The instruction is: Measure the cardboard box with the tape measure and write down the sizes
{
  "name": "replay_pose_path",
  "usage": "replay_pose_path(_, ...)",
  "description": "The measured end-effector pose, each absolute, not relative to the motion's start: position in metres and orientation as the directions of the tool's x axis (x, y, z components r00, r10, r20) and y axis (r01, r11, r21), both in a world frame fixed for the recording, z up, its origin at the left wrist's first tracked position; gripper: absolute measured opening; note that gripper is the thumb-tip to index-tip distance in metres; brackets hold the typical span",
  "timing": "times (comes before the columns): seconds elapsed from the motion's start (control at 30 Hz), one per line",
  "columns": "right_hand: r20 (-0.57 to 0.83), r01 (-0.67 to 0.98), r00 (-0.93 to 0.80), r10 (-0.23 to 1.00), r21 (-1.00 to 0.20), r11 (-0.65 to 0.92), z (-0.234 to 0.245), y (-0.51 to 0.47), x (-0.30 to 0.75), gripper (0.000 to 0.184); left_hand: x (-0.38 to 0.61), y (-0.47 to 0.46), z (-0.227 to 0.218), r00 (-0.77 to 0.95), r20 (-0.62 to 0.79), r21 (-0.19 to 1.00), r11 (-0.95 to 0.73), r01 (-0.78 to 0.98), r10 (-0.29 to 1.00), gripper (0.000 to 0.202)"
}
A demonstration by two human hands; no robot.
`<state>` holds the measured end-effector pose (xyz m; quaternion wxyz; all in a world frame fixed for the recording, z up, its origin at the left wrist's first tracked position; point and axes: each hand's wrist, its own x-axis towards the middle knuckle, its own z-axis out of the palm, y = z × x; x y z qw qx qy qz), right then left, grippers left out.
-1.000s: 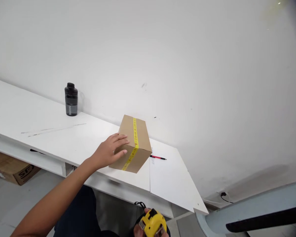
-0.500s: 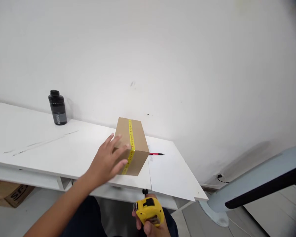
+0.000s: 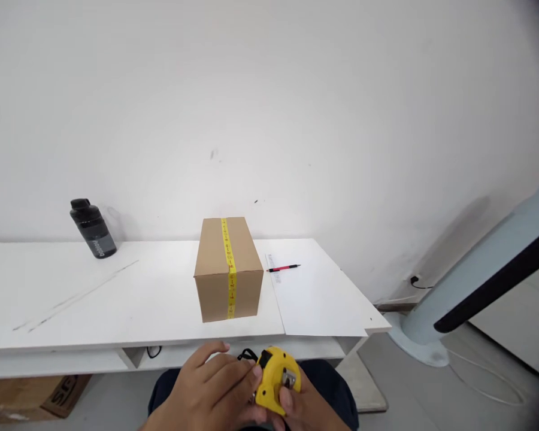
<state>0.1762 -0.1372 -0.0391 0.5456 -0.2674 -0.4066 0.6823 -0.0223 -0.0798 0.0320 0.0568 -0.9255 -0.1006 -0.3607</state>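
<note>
My right hand (image 3: 303, 402) grips a yellow tape measure (image 3: 276, 377) low in front of me, above my lap. My left hand (image 3: 218, 386) is closed against the left side of the tape measure, its fingertips at the end with the black button; whether it pinches the blade's tip is hidden. A black wrist strap (image 3: 247, 354) pokes out behind the case. Beyond the hands, a closed cardboard box (image 3: 215, 296) with yellow printed tape along its middle sits on the white table (image 3: 153, 299), touched by neither hand.
Right of the box lie a white paper sheet (image 3: 323, 305) and a red and black pen (image 3: 282, 268). A dark bottle (image 3: 94, 230) stands at the left by the wall. Another carton (image 3: 31, 398) is on the floor under the table. A pale blue column (image 3: 467, 287) leans at the right.
My left hand has left the cardboard box and come down to the tape measure. The box now sits squarer to me. The tape measure has turned in my right hand.
</note>
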Motion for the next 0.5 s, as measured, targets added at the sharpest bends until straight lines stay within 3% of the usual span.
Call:
replay_pose_path(0.17, 0.013, -0.449, -0.303, 0.953, -0.884, -0.131, -0.038, -0.128, 0.186, 0.065, -0.030, -0.073, 0.046, 0.680, 0.734, -0.240, -0.933, 0.267, 0.006, 0.020)
replay_pose_path(0.27, -0.018, -0.454, -0.154, 0.988, -0.887, -0.087, -0.027, -0.118, 0.201, 0.069, -0.056, -0.046, 0.059, 0.599, 0.800, -0.270, -0.870, 0.413, 0.036, 0.016)
replay_pose_path(0.33, -0.005, -0.490, 0.030, 1.000, -0.872, 0.010, -0.014, -0.104, 0.215, 0.066, -0.076, -0.018, 0.071, 0.514, 0.841, -0.180, -0.806, 0.563, 0.171, 0.017)
replay_pose_path(0.4, 0.038, -0.538, 0.214, 0.976, -0.830, 0.150, 0.002, -0.081, 0.231, 0.060, -0.092, 0.012, 0.077, 0.294, 0.899, 0.048, -0.740, 0.671, 0.325, 0.016)
replay_pose_path(0.43, 0.074, -0.561, 0.286, 0.955, -0.795, 0.230, 0.009, -0.067, 0.238, 0.057, -0.096, 0.026, 0.078, 0.186, 0.904, 0.161, -0.708, 0.688, 0.386, 0.017)
replay_pose_path(0.5, 0.129, -0.583, 0.390, 0.912, -0.732, 0.353, 0.021, -0.039, 0.250, 0.055, -0.097, 0.046, 0.073, 0.105, 0.889, 0.260, -0.681, 0.685, 0.446, 0.022)
